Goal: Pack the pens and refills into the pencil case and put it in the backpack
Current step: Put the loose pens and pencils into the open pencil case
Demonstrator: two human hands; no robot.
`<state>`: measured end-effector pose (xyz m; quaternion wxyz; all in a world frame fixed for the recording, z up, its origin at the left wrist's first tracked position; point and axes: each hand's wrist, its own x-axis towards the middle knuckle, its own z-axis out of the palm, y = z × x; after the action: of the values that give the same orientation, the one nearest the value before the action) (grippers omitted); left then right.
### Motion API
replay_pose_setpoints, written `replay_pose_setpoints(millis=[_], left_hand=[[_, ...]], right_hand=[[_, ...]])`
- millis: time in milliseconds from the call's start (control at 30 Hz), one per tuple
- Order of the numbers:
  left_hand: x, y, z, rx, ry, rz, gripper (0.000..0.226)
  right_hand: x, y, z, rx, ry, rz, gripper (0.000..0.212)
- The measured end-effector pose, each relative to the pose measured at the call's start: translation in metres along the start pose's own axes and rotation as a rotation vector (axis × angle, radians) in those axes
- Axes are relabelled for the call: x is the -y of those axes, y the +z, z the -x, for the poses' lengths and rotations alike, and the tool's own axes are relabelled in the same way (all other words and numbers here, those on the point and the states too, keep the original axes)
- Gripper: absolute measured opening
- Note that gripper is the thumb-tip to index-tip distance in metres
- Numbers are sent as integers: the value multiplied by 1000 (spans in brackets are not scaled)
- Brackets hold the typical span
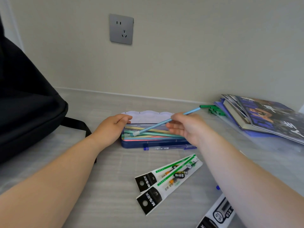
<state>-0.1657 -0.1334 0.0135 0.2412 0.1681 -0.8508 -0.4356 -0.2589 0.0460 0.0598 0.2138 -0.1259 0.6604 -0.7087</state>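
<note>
A black backpack (24,102) stood at far left on the bench (102,170). The left hand (111,127) steadied the open pencil case (153,143) at centre, fingers curled on its edge, while the right hand (185,127) pinched a light-blue pen (166,121) above it. Two refill packets (166,180) lay at lower centre.

Black fabric backpack (24,102): cut off left. White printed refill packet (217,213): cut off below, partly behind right forearm.
</note>
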Motion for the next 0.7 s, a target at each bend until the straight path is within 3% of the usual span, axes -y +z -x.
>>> replay_pose_setpoints(millis=[167, 233, 367, 500, 700], left_hand=[[-4, 1, 6, 50, 38, -90, 27], [-5, 1, 7, 60, 48, -119, 27], [-6, 2, 6, 98, 81, -240, 30], [-5, 3, 5, 105, 110, -318, 32], [-3, 2, 1, 113, 77, -314, 31]], right_hand=[[7, -18, -7, -114, -11, -53, 5], [7, -28, -11, -179, -47, 16, 29], [1, -37, -11, -58, -166, 615, 26], [-4, -44, -15, 29, -319, 965, 19], [3, -58, -18, -116, -426, 921, 16]])
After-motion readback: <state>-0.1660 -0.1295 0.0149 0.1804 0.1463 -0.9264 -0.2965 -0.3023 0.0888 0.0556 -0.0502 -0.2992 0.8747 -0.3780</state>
